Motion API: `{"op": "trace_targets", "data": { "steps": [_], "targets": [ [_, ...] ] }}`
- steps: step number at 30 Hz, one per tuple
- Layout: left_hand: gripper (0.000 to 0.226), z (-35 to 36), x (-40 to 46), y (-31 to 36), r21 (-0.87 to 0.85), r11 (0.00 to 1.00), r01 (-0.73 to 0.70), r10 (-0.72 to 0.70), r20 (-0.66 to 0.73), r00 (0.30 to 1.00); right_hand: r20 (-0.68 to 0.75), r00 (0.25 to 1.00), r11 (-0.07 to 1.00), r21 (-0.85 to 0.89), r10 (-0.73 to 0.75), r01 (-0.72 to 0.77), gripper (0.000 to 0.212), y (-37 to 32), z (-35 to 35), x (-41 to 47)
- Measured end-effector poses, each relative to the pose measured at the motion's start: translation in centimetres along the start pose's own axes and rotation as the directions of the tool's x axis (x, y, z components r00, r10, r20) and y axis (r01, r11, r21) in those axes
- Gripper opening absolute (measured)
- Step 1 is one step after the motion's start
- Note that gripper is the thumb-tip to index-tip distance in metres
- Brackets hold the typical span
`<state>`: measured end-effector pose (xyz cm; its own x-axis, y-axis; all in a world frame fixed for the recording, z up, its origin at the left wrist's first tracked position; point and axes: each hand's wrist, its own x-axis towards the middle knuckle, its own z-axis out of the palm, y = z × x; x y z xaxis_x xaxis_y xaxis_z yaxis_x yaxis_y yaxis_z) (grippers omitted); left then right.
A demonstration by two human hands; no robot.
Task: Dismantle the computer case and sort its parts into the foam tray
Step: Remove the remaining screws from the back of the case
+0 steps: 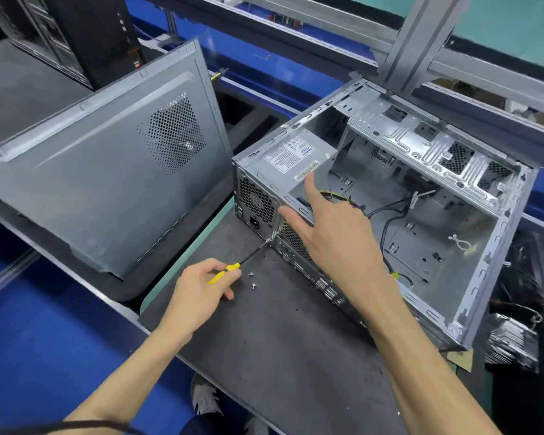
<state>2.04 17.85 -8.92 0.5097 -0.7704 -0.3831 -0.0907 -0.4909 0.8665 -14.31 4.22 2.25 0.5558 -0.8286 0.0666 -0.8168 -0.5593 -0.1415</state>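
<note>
Forearms: both reached up from the bottom edge over the dark grey work mat (264, 334), nearest the lens.
Left hand: the left hand (198, 290) was curled round the yellow handle of a screwdriver (233, 267), gripping it low over the mat.
Screwdriver tip: the black shaft angled up and right, and its tip met the rear corner of the computer case (453, 233), just under the power supply.
Right hand: the right hand (333, 233) lay released, fingers straight, spread across the case's rear top edge; the index finger (311, 183) pointed onto the power supply (296, 158) by its barcode label.
Computer case: it lay on its side on the mat, open side up, rear panel facing the person, bare metal floor and drive cage on show.
Cables: black leads and a yellow-tipped bundle (393, 215) trailed across the case floor.
Screws: 2 small silver screws (252, 280) sat loose on the mat, just beside the left hand.
Side panel: the removed grey side panel (107, 183), with its perforated vent patch, rested tilted on the black foam tray (201, 211), left of the case and apart from it.
Right edge: a finned silver heatsink (512, 340) sat beside the case's front end.
Background: another black tower (85, 36) stood at the top left, behind an aluminium frame rail (415, 42).
</note>
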Motion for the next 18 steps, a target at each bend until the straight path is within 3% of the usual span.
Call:
{"op": "trace_targets", "data": {
  "steps": [3,5,7,10,12,14,15,16,18],
  "targets": [
    [0.044,-0.1,0.3,0.0,-0.227,0.920,0.320,-0.273,0.213,0.938,-0.014,1.000,1.000,-0.003,0.005,-0.005,0.078,0.0,0.1,0.0],
    [0.049,0.2,0.4,0.1,-0.254,0.889,0.380,-0.318,0.253,0.914,-0.013,1.000,1.000,0.011,0.015,-0.015,0.080,0.0,0.1,0.0],
    [0.041,0.7,0.5,0.1,-0.151,0.940,0.306,-0.281,0.162,0.946,-0.011,1.000,0.999,0.040,0.016,-0.015,0.084,-0.1,0.0,-0.2],
    [0.035,0.8,0.2,-0.4,0.052,0.994,0.095,-0.093,-0.029,0.995,-0.007,0.999,0.990,0.133,0.050,-0.048,0.079,-0.2,-0.5,-0.3],
    [0.025,0.3,0.2,-0.6,-0.032,0.999,0.043,-0.044,-0.034,0.998,-0.176,0.984,0.951,0.309,0.033,0.023,0.056,-0.3,-0.9,-0.6],
    [0.024,-0.4,0.4,-0.5,-0.189,0.974,0.123,-0.116,0.050,0.992,-0.509,0.859,0.845,0.480,0.050,0.235,0.022,-0.7,-0.7,-1.8],
    [0.029,-0.5,0.5,-0.3,-0.202,0.964,0.175,-0.157,0.104,0.982,-0.560,0.823,0.782,0.554,0.096,0.286,0.022,-1.2,-0.2,-2.9],
    [0.037,-0.5,0.5,0.0,-0.189,0.956,0.224,-0.197,0.154,0.968,-0.493,0.860,0.704,0.657,0.131,0.270,0.027,-2.0,0.9,-4.2],
    [0.048,-0.5,0.9,0.2,-0.159,0.942,0.297,-0.265,0.195,0.945,-0.137,0.983,0.632,0.775,0.124,0.028,0.033,-3.7,3.5,-7.0]
  ]
}}
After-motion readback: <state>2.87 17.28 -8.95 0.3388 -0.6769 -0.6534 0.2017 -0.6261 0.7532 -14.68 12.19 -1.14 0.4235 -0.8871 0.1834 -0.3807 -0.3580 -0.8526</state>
